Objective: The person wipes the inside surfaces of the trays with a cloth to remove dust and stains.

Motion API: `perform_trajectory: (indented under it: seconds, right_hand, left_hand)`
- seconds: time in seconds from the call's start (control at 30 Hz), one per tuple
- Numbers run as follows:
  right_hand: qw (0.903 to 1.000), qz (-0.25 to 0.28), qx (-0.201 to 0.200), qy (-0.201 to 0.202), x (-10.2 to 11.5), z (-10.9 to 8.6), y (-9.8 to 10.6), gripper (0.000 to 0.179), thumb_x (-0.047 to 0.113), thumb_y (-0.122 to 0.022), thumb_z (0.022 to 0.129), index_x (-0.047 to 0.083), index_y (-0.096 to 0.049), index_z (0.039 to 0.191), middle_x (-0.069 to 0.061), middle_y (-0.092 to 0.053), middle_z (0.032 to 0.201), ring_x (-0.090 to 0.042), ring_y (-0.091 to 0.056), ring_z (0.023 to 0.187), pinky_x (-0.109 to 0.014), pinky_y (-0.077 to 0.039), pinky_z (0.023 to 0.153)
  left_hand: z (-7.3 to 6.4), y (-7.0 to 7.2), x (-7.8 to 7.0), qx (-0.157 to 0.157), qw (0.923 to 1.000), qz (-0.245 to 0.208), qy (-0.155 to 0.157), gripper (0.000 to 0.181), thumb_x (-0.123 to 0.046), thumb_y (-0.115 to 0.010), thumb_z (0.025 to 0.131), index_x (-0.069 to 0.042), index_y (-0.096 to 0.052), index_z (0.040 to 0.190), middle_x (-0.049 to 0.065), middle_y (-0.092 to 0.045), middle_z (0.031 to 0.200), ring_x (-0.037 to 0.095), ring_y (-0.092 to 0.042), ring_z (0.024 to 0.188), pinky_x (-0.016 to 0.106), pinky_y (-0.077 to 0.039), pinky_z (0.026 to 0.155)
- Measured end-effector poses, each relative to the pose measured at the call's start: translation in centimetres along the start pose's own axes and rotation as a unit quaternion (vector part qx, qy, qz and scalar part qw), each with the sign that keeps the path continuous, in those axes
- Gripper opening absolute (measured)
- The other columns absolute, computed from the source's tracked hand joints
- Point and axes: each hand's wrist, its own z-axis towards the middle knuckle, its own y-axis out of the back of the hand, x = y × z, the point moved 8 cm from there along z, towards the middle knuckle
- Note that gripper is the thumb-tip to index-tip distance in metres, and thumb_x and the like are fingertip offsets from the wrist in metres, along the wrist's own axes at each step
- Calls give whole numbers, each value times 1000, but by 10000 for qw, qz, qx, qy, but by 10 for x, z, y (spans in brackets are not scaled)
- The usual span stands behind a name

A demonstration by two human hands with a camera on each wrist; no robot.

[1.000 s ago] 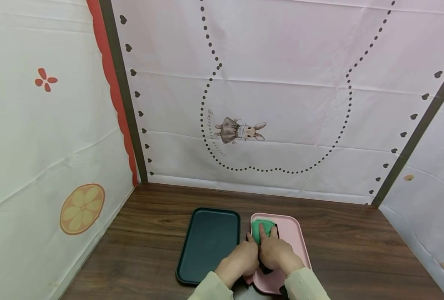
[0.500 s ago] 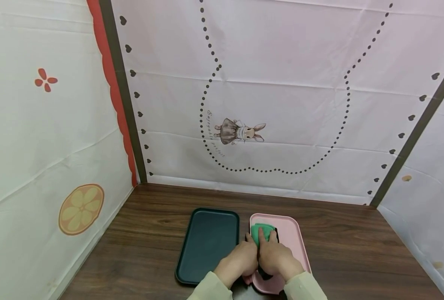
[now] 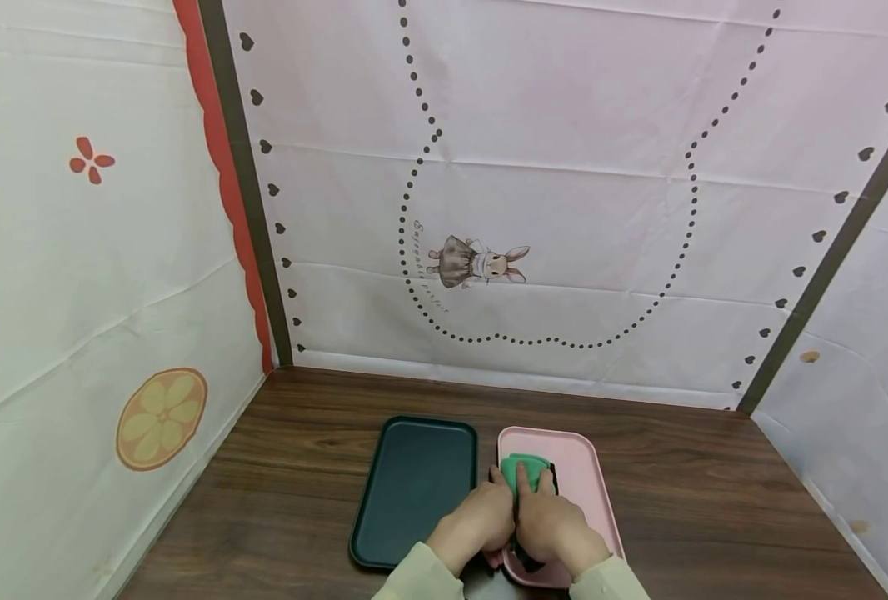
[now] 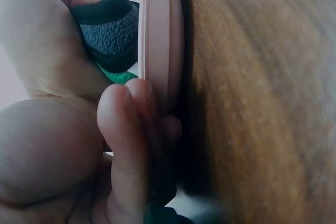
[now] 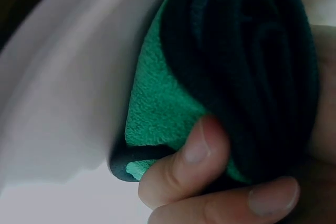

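Note:
A green towel (image 3: pixel 530 461) with dark edging lies partly rolled on the pink tray (image 3: pixel 586 475). My right hand (image 3: pixel 552 521) grips the roll. In the right wrist view its fingers curl against the towel (image 5: pixel 163 95), whose dark layers form a coil and whose green flap lies flat. Close beside it, my left hand (image 3: pixel 485 517) holds the towel's left side. The left wrist view has its fingers bent by the tray's pink rim, and a grey fleecy part of the towel (image 4: pixel 113 38) beyond them. The left hand's contact with the cloth is mostly hidden.
A dark green tray (image 3: pixel 417 492) lies just left of the pink one on the brown wooden table (image 3: pixel 301 467). Printed white sheets (image 3: pixel 564 208) hang behind the table and at both sides.
The towel's far green edge has drawn slightly towards me, and less green shows past my fingers. Both hands stay close together in almost the same place.

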Motion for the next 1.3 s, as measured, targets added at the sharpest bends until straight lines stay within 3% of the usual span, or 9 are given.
perform_trajectory:
  seconds: [0.23, 0.53, 0.97, 1.07, 1.2, 1.3]
  right_hand:
    - [10000, -30, -78, 34, 1, -5, 0, 73, 12, -62, 93, 2, -35, 160, -39, -31, 157, -31, -60, 65, -52, -55, 59]
    - [9999, -112, -96, 7, 1, -5, -2, 74, 12, -62, 92, 3, -35, 160, -38, -33, 156, -30, -60, 64, -52, -55, 59]
    - [9995, -261, -124, -108, -2, -6, -4, 73, 15, -63, 95, 6, -34, 162, -36, -33, 157, -28, -58, 59, -49, -53, 55]
    - [9996, -234, -104, -124, -4, -7, -4, 75, 13, -63, 94, 6, -33, 162, -36, -32, 159, -28, -57, 58, -48, -52, 55]
    - [9996, -195, -126, -131, -6, -7, -5, 77, 12, -65, 92, 7, -33, 162, -36, -31, 159, -29, -57, 60, -48, -51, 55]
    - [9996, -195, -140, -120, -8, -7, -5, 78, 12, -66, 92, 7, -33, 162, -36, -31, 159, -29, -57, 60, -48, -51, 54]
  left_hand:
    - [3, 1, 2, -23, 10000, -12, 35, 72, -1, -58, 100, 12, -19, 160, 28, -62, 92, 18, -60, 36, 32, -51, 38]
    - [2, 0, 2, 107, 9999, 97, 58, 73, -3, -58, 102, 12, -17, 160, 12, -66, 55, 16, -59, 35, 30, -51, 39]
    - [2, 0, 2, 191, 9998, -36, 32, 74, -4, -59, 102, 11, -17, 161, 13, -66, 60, 15, -57, 36, 31, -50, 38]
    - [1, 2, 1, 63, 10000, 30, -11, 74, -2, -60, 99, 13, -19, 159, 18, -65, 68, 15, -59, 35, 30, -50, 38]
    - [0, 4, -1, -176, 9995, 216, -125, 73, -1, -60, 97, 17, -23, 156, 34, -68, 95, 17, -61, 35, 30, -51, 38]
    - [1, 5, -2, -242, 9991, 283, -179, 72, -2, -60, 97, 18, -24, 156, 40, -66, 109, 17, -61, 35, 30, -52, 39]
